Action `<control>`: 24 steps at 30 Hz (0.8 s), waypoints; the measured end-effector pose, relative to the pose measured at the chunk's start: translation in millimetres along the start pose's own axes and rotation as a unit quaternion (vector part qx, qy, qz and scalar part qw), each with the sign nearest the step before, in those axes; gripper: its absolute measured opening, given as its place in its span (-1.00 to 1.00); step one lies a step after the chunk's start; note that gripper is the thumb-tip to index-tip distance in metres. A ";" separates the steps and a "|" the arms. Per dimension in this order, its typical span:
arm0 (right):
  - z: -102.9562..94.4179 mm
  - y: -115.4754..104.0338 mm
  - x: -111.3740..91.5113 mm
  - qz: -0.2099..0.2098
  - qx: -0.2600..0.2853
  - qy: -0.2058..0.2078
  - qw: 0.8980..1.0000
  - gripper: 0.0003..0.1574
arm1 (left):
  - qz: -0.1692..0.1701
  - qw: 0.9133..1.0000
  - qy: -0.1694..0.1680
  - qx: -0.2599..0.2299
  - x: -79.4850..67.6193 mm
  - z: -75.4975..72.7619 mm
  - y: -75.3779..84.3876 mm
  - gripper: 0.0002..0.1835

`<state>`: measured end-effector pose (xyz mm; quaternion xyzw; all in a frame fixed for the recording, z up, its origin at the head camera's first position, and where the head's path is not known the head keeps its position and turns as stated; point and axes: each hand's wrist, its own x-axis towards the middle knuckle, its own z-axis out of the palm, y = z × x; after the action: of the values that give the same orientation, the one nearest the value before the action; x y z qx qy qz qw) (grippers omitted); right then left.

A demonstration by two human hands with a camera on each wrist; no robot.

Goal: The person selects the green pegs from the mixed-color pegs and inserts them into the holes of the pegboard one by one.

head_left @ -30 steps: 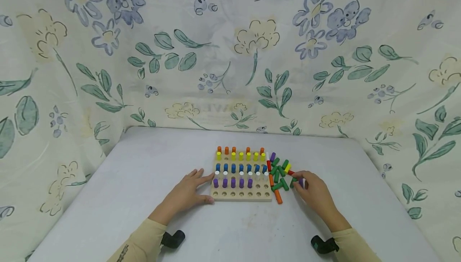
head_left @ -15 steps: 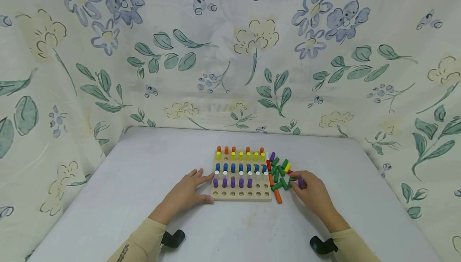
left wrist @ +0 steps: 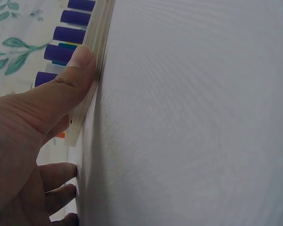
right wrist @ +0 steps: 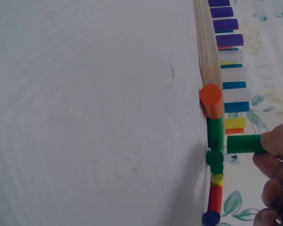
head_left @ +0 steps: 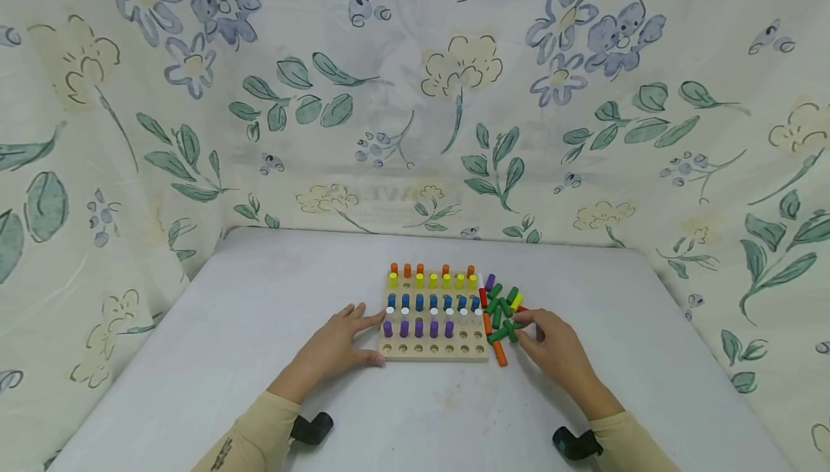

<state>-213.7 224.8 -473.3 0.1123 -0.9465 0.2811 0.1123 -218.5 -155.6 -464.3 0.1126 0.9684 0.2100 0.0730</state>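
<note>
Left grip (head_left: pixel 338 346) touches the pegboard (head_left: pixel 434 357); right grip (head_left: pixel 556 346) pinches a green peg (head_left: pixel 516 325).

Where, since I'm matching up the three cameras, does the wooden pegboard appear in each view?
Head: the pegboard lies below the picture's middle, slightly right of centre, the left hand touching its left side.
Left wrist: the pegboard slants down the upper left, seen nearly edge-on.
Right wrist: the pegboard runs down the upper right, also nearly edge-on.
Shared landmark: the row of purple pegs standing in it.

Pale beige sleeves (head_left: pixel 256 425), the left one with a dark marking (head_left: pixel 223 455), perhaps lettering, and paired black wrist cameras (head_left: pixel 314 429).
</note>
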 end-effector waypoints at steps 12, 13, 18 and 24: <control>2.5 -8.1 -0.8 -0.023 0.022 -0.014 0.999 -0.70 | 0.006 1.000 -0.001 -0.005 0.6 0.2 -1.1 -0.02; 3.1 -8.4 -0.8 -0.026 0.023 -0.013 0.999 -0.71 | 0.006 1.000 -0.001 -0.005 0.6 0.0 -1.0 -0.02; 4.5 -10.4 -1.9 -0.043 0.031 -0.005 0.999 -0.72 | 0.002 1.000 -0.005 -0.005 0.5 -0.2 -0.4 -0.02; 5.0 -13.4 -2.8 -0.051 0.038 -0.004 0.998 -0.72 | -0.003 1.000 -0.008 -0.002 0.5 -0.3 0.7 -0.01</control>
<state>-208.1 211.5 -471.4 0.1653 -0.9286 0.3102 0.1185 -219.0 -155.0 -463.8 0.1112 0.9678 0.2105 0.0819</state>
